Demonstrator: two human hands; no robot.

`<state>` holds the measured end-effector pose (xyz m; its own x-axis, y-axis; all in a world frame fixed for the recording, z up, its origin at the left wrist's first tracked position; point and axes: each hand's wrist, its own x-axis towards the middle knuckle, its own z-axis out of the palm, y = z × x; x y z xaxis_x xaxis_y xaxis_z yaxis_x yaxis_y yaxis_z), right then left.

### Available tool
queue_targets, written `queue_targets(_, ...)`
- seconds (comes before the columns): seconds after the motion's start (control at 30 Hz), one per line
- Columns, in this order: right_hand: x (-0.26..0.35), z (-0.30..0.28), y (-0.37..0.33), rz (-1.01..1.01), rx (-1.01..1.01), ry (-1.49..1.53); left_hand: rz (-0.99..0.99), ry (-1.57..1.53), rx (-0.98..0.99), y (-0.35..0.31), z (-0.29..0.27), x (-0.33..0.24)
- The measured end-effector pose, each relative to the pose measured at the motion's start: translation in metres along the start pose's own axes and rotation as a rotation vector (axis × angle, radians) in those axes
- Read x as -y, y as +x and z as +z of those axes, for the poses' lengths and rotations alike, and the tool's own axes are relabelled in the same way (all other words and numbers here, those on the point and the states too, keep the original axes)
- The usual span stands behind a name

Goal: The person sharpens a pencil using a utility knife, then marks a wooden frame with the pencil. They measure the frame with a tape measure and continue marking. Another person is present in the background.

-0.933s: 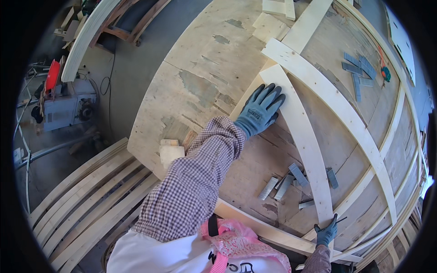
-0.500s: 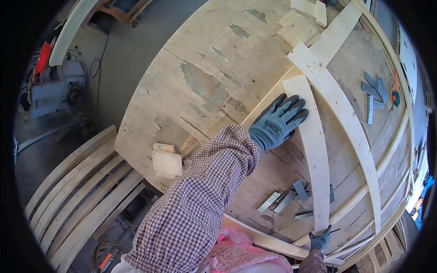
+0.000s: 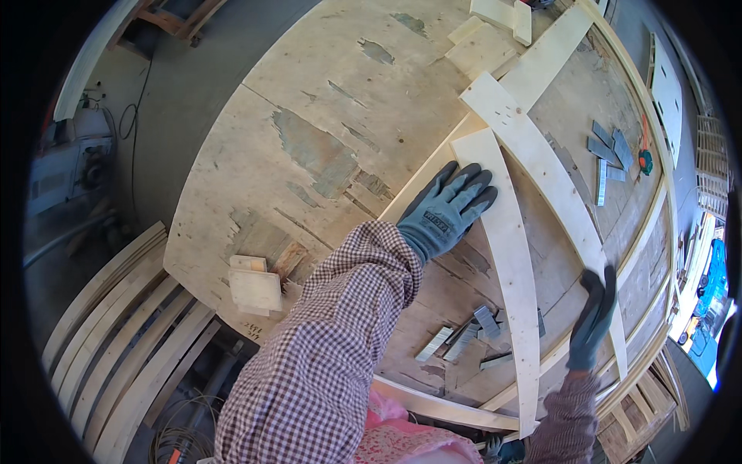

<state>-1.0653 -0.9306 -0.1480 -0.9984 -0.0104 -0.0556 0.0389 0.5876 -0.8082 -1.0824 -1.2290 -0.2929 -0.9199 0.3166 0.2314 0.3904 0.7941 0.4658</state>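
My left hand (image 3: pixel 447 209), in a grey-blue glove with dark fingertips, lies flat with fingers spread near the upper end of a curved pale wooden strip (image 3: pixel 512 263). Its fingertips touch the strip's left edge. My right hand (image 3: pixel 593 317), gloved alike, is raised over the right side of the work, somewhat blurred, with fingers stretched out and nothing visible in them. It overlaps the lower part of a second curved wooden strip (image 3: pixel 558 166); whether it touches that strip I cannot tell. Both strips lie over a large worn plywood board (image 3: pixel 232 178).
Grey staple strips lie in two groups, one near the front (image 3: pixel 462 340) and one at the right (image 3: pixel 610 151), beside a green-and-orange item (image 3: pixel 645 161). Small wood blocks (image 3: pixel 255 286) sit on the board's left. Curved slats (image 3: pixel 124 325) are stacked at the lower left; a machine (image 3: pixel 69 170) stands beyond.
My right hand has come up and away from the curved strip's lower end, and the thin dark stick it had no longer shows. My left hand stays on the strip. The view has shifted slightly.
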Motion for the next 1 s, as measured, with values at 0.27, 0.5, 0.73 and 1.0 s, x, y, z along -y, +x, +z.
queue_targets(0.27, 0.111, 0.150, 0.167, 0.107, 0.565, 0.209, -0.029, 0.010, -0.011, -0.004, 0.000, 0.000)
queue_targets(0.5, 0.107, 0.197, 0.180, 0.099, 0.648, -0.008, -0.029, 0.004, -0.038, -0.002, 0.000, 0.001)
queue_targets(0.73, 0.101, 0.202, 0.175, 0.103, 0.662, 0.114, -0.045, 0.012, -0.032, -0.003, 0.004, 0.001)
queue_targets(1.0, 0.105, 0.189, 0.205, 0.043, 0.612, -0.171, -0.045, -0.014, -0.025, -0.002, 0.004, 0.000)
